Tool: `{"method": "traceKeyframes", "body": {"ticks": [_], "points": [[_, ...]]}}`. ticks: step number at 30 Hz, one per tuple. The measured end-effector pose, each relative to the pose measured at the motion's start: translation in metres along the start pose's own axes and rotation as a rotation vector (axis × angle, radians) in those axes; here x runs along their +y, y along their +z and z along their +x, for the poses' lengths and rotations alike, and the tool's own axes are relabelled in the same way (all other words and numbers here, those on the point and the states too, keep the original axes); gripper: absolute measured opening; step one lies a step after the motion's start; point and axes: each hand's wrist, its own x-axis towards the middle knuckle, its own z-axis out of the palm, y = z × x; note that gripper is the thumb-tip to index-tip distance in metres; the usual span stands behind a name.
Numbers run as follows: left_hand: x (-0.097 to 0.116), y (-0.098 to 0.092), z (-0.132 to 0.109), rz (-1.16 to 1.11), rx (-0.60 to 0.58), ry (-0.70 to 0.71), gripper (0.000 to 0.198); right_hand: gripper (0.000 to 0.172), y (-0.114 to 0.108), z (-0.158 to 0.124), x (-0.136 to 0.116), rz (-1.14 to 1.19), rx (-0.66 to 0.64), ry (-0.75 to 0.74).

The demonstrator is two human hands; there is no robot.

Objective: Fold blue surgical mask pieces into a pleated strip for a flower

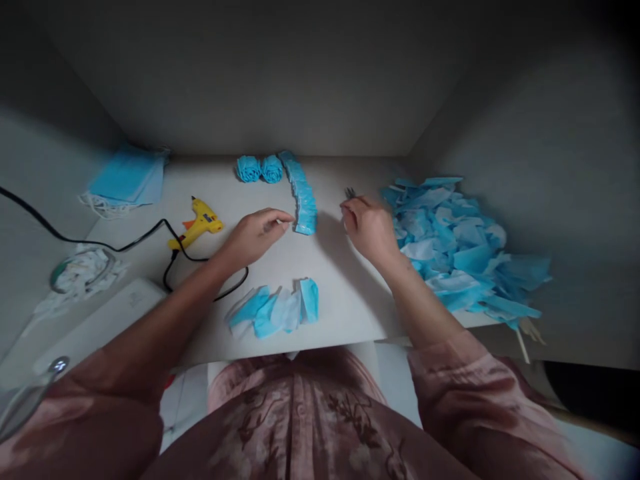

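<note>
Right grip (370,227) partly hides grey prongs (349,193); hold unclear.

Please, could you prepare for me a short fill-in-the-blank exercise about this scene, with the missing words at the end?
1. The body of the glue gun is ____ in colour.
2. The ____ hand is the one closer to the pleated blue strip.
3. There are ____ rolled blue rosettes beside the strip's far end.
4. The large heap of blue and white pieces lies on the person's ____ side.

Missing words: yellow; left; two; right.
</note>
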Motion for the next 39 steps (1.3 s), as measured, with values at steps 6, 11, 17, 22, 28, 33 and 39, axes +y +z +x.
{"method": "traceKeyframes", "body": {"ticks": [6, 11, 17, 22, 28, 33, 39], "points": [[-0.011, 0.01, -0.006, 0.149, 0.136, 0.048, 0.028, 0.038, 0.022, 0.021, -0.018, -0.084, -0.137, 0.075], [-0.015, 0.007, -0.007, 0.454, 0.138, 0.137, 0.031, 0.041, 0.039, 0.016, -0.019, -0.134, -0.144, 0.131], [-0.014, 0.001, -0.007, 0.695, 0.046, 0.125, 0.033, 0.048, 0.038, 0.009, -0.02, -0.166, -0.161, 0.101], [-0.007, -0.003, -0.007, 0.805, -0.018, 0.109, 0.038, 0.051, 0.035, 0.011, -0.02, -0.22, -0.183, 0.105], [-0.004, -0.006, -0.005, 0.804, -0.069, 0.094, 0.041, 0.051, 0.035, 0.009, -0.019, -0.244, -0.192, 0.078], [-0.008, -0.007, -0.005, 0.791, -0.077, 0.092, 0.04, 0.053, 0.034, 0.01, -0.018, -0.233, -0.205, 0.064], [-0.013, -0.006, -0.006, 0.788, -0.109, 0.095, 0.04, 0.052, 0.034, 0.011, -0.019, -0.233, -0.2, 0.076]]}}
